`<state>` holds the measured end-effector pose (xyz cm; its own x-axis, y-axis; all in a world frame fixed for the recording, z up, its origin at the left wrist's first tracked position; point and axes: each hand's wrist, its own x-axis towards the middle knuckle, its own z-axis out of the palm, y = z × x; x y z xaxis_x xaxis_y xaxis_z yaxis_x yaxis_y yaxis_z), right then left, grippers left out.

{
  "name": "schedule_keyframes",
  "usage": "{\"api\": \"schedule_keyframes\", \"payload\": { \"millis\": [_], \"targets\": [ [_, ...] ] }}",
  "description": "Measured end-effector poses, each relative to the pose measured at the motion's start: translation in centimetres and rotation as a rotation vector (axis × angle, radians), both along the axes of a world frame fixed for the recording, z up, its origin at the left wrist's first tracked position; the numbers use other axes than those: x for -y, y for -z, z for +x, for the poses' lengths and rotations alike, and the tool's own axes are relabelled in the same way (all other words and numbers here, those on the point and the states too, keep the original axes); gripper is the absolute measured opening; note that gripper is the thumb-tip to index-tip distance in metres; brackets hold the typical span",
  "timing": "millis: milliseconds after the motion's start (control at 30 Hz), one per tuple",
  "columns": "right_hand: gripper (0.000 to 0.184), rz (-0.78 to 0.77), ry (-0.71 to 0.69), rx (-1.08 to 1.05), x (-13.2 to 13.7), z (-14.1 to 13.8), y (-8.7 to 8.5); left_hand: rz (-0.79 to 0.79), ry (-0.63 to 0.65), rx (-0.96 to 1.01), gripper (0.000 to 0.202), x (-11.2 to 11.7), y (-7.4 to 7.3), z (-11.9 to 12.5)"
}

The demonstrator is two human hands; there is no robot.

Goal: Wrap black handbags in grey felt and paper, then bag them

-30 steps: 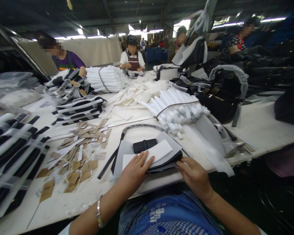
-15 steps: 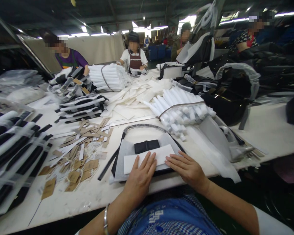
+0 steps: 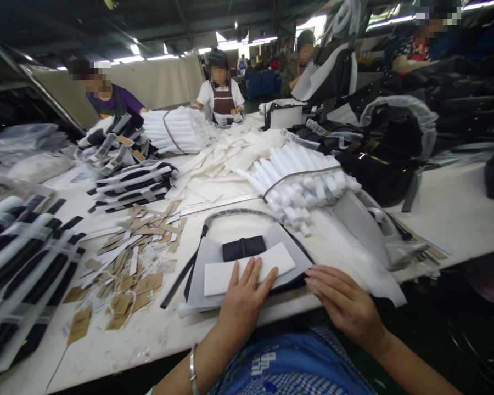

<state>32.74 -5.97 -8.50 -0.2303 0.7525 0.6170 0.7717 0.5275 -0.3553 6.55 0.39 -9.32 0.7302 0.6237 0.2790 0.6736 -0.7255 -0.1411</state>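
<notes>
A black handbag [image 3: 300, 280] lies flat in front of me, its wrapped handle [image 3: 234, 212] arching away. Pale wrapping sheet [image 3: 200, 255] covers much of its face. On that sheet rest a small black strapped pouch [image 3: 243, 248] and a white foam strip [image 3: 218, 278]. My left hand [image 3: 249, 291] presses on the strip with its fingers spread. Beside the bag's right corner is my right hand [image 3: 346, 302], its fingers stretched out close together; their tips are at the edge, and I see nothing held in them.
Brown tags [image 3: 123, 299] and paper strips lie to the left, near wrapped black-and-white straps [image 3: 20, 263]. Banded white foam rolls [image 3: 300, 181] and a clear plastic-wrapped piece [image 3: 366, 225] are at the right. Several people work across the table.
My right hand has moved off the foam strip, rightward to the bag's corner. The left hand stays on the strip. The view has shifted slightly.
</notes>
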Motion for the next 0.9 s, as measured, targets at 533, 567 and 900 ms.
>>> {"api": "schedule_keyframes", "payload": {
  "millis": [533,567,900],
  "targets": [
    [0.059,-1.052,0.242,-1.209,-0.5,-2.0,-0.8,0.095,0.013,0.104,0.058,-0.4,0.6,-0.5],
    [0.055,-1.059,0.206,-1.295,-0.4,-2.5,-1.1,0.085,0.008,0.119,0.058,-0.5,0.6,-0.6],
    [0.029,-0.928,-0.059,-1.515,-1.8,-6.2,0.6,0.020,-0.011,0.169,0.058,-1.0,-0.1,-2.3]
  ]
}}
